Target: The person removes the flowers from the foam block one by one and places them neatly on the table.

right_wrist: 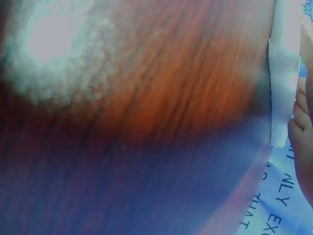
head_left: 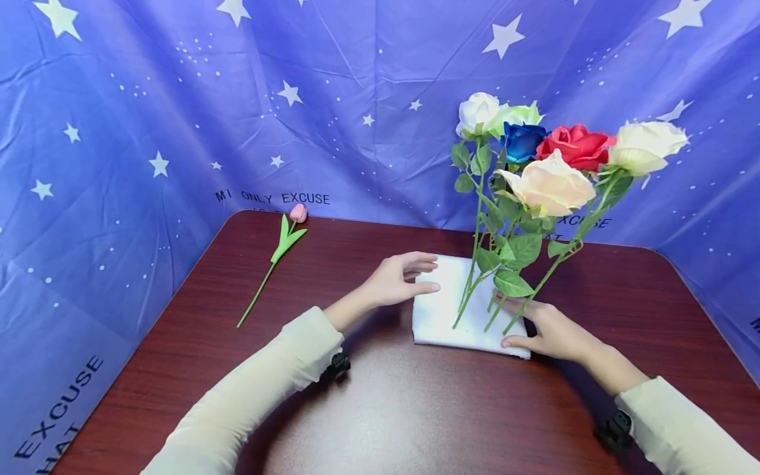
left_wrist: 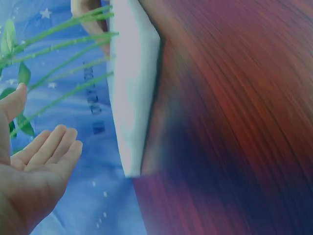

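In the head view a white foam block (head_left: 436, 321) lies on the table, with several artificial roses standing in it on green stems. Their heads include a white rose (head_left: 478, 113), a blue rose (head_left: 523, 141), a red rose (head_left: 574, 146), a peach rose (head_left: 551, 186) and a cream rose (head_left: 647, 146). At the block's left side hovers my left hand (head_left: 396, 278), fingers extended and thumb apart, holding nothing; the left wrist view agrees. My right hand (head_left: 552, 333) rests at the block's right side, fingers loosely bent and partly hidden behind stems.
A pink tulip (head_left: 299, 213) with a green stem lies on the left part of the dark red wooden table (head_left: 368, 402). Behind and beside the table hangs a blue curtain (head_left: 380, 152) with white stars and printed words. One pale green rose (head_left: 522, 115) stands at the back.
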Available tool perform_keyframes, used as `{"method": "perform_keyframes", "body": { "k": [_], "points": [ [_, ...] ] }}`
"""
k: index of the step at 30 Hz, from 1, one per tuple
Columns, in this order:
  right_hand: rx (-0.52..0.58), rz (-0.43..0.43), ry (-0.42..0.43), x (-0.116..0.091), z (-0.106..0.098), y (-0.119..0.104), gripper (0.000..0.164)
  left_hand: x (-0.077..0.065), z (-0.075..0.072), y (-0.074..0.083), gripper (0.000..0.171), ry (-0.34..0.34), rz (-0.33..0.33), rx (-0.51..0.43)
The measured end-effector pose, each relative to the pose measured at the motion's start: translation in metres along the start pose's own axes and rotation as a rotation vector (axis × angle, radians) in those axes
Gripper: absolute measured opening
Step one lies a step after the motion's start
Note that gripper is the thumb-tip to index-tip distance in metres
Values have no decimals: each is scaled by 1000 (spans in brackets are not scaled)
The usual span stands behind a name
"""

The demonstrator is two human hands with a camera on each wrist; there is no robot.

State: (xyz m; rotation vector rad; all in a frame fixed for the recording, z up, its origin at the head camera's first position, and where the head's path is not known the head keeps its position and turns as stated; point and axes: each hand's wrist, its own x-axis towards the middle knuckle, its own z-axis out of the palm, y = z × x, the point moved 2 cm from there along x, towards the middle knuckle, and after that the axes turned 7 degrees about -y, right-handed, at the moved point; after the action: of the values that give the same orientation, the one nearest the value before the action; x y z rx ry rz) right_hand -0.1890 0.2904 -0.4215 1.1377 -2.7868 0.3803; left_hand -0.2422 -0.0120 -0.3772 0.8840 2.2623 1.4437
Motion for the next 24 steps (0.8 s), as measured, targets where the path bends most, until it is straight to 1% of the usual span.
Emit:
{"method": "perform_keyframes", "body": {
  "k": [5, 9, 12, 16, 21, 24],
  "points": [
    [-5, 3, -3, 0, -2, 0, 69, 12, 18, 11, 48, -20, 81, -83],
    [-7, 5, -9, 1, -1, 0, 69, 20, 31, 19, 43, -19, 113, -173],
    [1, -1, -13, 1, -1, 0, 69, 23, 39, 25, 40, -13, 113, -228],
    [12, -2, -10, 1, 1, 1, 68, 25, 45, 29, 38, 5, 95, -246],
    [6, 1, -7, 0, 2, 2, 67, 27, 51, 28, 33, 21, 57, -264],
    [7, -3, -6, 0, 2, 2, 68, 27, 51, 26, 30, 27, 50, -275]
  ]
}}
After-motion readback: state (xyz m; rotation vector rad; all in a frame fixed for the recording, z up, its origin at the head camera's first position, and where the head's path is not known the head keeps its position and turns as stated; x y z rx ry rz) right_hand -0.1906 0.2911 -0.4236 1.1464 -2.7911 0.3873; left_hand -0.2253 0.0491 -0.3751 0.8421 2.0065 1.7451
